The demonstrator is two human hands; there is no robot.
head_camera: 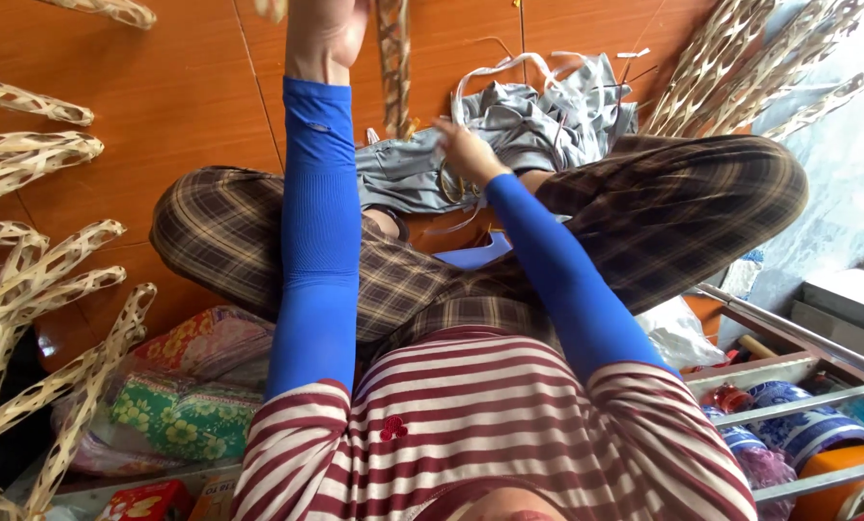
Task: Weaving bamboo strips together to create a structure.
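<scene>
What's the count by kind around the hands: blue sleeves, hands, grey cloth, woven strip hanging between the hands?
blue sleeves: 2
hands: 2, left hand and right hand
grey cloth: 1
woven strip hanging between the hands: 1
Total: 6

left hand (326, 29) raised, gripping woven strip (393, 68) | right hand (463, 150) on grey cloth (538, 125)

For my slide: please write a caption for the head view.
Seated cross-legged, left hand lifts a woven strip; right hand touches grey cloth.
</scene>
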